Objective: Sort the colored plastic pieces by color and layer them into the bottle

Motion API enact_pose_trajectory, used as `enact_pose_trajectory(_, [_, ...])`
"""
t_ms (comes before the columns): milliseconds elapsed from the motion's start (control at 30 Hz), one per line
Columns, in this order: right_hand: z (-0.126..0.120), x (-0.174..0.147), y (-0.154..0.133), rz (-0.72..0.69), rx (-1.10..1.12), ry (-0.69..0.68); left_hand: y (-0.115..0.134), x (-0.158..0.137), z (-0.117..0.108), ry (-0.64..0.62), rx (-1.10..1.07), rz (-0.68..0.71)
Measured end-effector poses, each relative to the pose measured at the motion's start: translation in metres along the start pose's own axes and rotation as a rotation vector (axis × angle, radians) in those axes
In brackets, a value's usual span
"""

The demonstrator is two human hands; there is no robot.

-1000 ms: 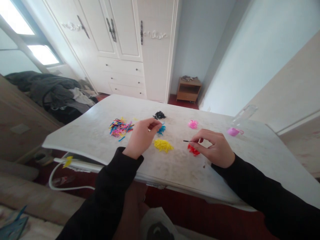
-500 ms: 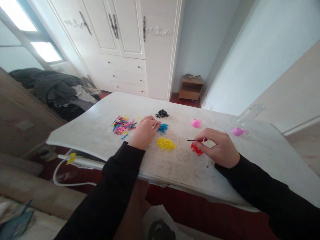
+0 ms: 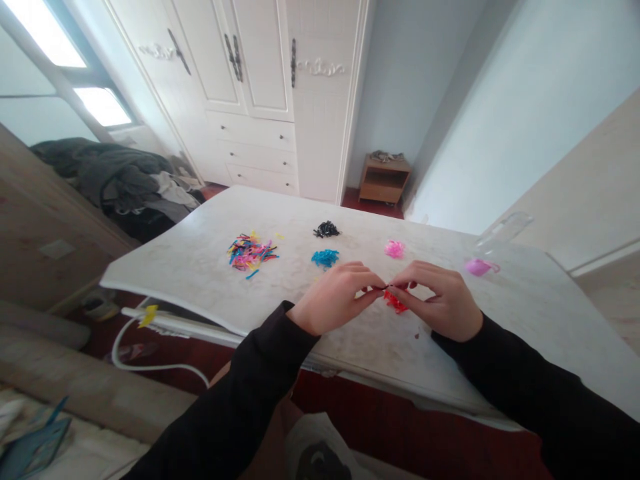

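Left hand (image 3: 339,298), right hand (image 3: 440,300): both pinched closed, meeting on dark sliver (image 3: 385,288) | red pile (image 3: 397,305) at 5 o'clock | slack pinch could drop it there, mixing colours

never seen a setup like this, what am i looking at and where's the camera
There is no machine here: these are a person's own bare left hand and right hand, in black sleeves. Every picture comes from one camera worn on the head, looking forward and down.

On the white table lie small thin strips: a mixed-colour pile, a black pile, a blue pile, a pink pile and a red pile.

The fingertips of both hands meet around a thin dark strip, mostly hidden; I can't tell whether both hands hold it.
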State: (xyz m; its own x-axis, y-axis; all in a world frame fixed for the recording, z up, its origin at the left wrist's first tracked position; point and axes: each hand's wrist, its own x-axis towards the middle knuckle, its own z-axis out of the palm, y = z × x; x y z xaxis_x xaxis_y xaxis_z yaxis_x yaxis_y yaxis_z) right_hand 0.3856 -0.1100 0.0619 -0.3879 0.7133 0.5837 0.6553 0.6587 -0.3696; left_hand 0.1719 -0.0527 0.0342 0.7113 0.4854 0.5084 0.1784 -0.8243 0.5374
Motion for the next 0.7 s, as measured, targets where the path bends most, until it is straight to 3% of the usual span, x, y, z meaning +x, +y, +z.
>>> enact_pose_trajectory(100, [0.001,0.000,0.000,-0.002,-0.005,0.007,0.000,0.005,-0.002,-0.017,0.006,-0.012])
enact_pose_trajectory(200, [0.002,-0.002,0.001,0.028,-0.024,0.048,-0.014,0.012,-0.023,0.073,0.060,-0.102])
enact_pose_trajectory(300, [0.002,-0.003,0.002,0.037,-0.037,0.058,-0.047,0.021,-0.053,0.275,0.175,-0.259])
enact_pose_trajectory(400, [0.002,-0.003,0.002,0.028,-0.034,0.038,-0.091,0.027,-0.069,0.339,0.278,-0.422])
enact_pose_trajectory(533, [0.001,-0.003,0.002,0.043,-0.029,-0.012,-0.133,0.027,-0.063,0.326,0.334,-0.519])
enact_pose_trajectory(700, [0.001,-0.002,0.001,0.052,-0.029,-0.056,-0.145,0.023,-0.050,0.310,0.314,-0.502])
